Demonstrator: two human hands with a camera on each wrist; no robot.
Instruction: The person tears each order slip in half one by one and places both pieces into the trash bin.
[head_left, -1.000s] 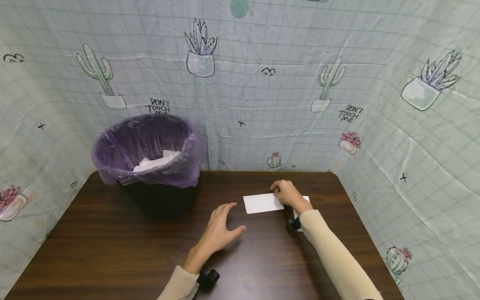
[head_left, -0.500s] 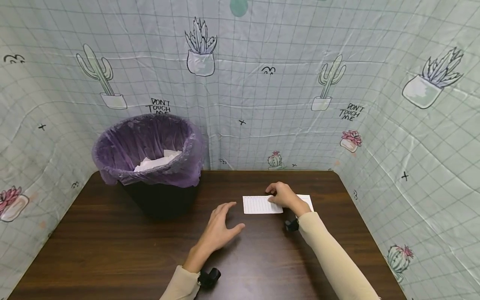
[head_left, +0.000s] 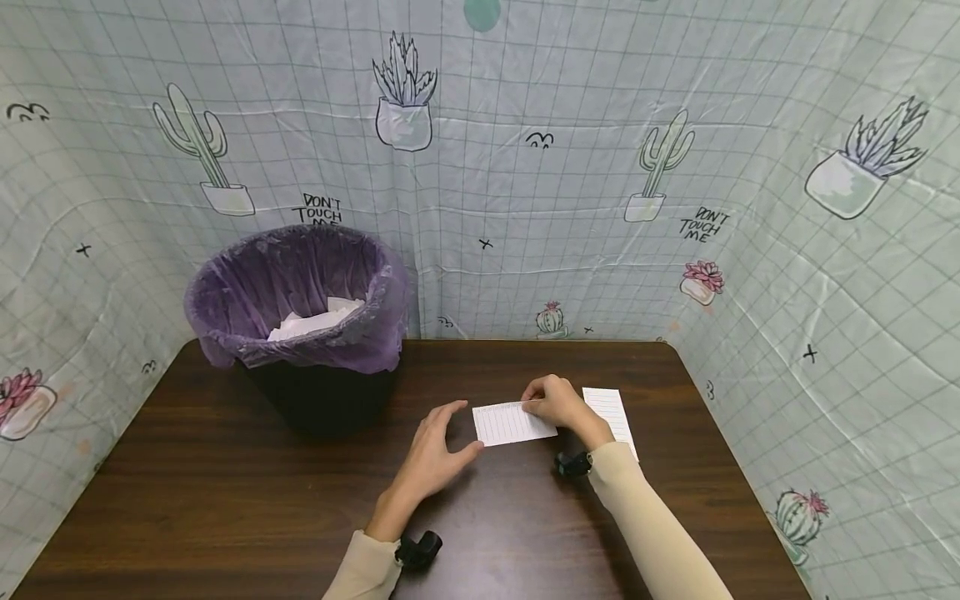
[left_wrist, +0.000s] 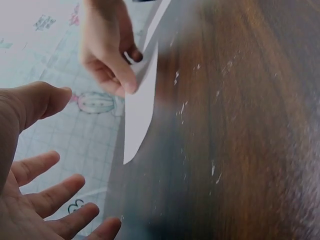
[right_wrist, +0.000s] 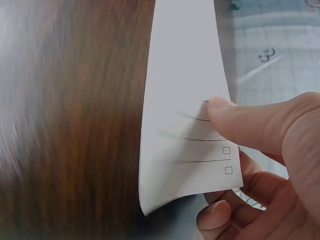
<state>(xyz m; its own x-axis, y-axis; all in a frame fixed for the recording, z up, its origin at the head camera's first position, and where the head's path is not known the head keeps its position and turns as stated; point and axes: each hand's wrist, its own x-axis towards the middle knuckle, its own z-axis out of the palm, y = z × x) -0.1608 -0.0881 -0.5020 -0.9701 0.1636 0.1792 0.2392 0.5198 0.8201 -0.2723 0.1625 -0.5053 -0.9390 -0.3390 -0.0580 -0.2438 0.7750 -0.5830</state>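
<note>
My right hand (head_left: 557,402) pinches a lined paper sheet (head_left: 510,425) near its far right edge, thumb on top and fingers beneath. In the right wrist view the sheet (right_wrist: 185,90) shows ruled lines with small checkboxes and bends slightly at its near corner. My left hand (head_left: 437,450) has its fingers spread, thumb tip right at the sheet's left end; it grips nothing. The left wrist view shows the left fingers (left_wrist: 55,195) apart from the sheet (left_wrist: 140,115), which slants up off the table. A second lined sheet (head_left: 609,412) lies on the table, partly behind my right wrist.
A black trash bin (head_left: 322,400) with a purple liner (head_left: 375,333) stands at the back left, holding white papers (head_left: 315,323). The brown wood table (head_left: 225,500) meets a patterned cloth backdrop (head_left: 480,183) at the back and sides.
My right hand has moved left and toward me, bringing the pinched sheet to my left thumb. More of the second sheet now shows. The left hand has stayed nearly still.
</note>
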